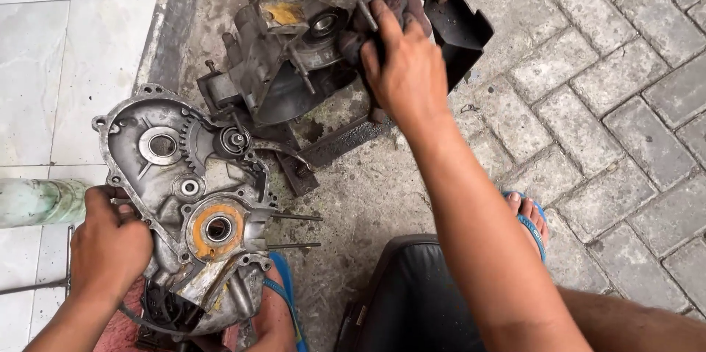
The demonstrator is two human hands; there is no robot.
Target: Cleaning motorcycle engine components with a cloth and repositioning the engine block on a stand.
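My left hand (107,245) clamps the near crankcase half (193,208) at my feet while my right hand (403,65) grips the far engine case (294,50) on the pavement (603,102); I judge I'm mid-teardown, needing steady leverage next.

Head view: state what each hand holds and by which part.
Left hand grips the near engine crankcase half by its left edge. Right hand grasps the far crankcase half at its upper right side.

The person works with bare forearms and no gloves on either hand, and wears blue rubber flip-flop sandals (535,228) on both feet.
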